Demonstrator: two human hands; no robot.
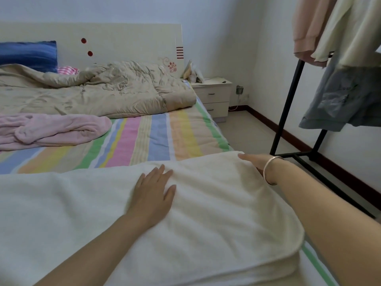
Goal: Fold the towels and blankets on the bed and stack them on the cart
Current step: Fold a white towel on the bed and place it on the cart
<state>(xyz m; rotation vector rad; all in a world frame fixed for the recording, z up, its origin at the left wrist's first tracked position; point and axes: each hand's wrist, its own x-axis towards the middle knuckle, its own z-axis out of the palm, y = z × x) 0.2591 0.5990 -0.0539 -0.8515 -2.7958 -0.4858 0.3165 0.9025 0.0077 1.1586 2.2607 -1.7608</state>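
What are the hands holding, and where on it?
The left hand lies flat on the white towel, gripping nothing. The right hand touches the towel's far right corner; its fingers are partly hidden, so a grip cannot be confirmed.

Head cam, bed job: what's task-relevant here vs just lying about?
Job: white towel under left hand, right hand at its far edge; pink blanket; beige quilt; striped bed sheet.
Lying about: blue pillow; nightstand; clothes rack; hanging clothes.
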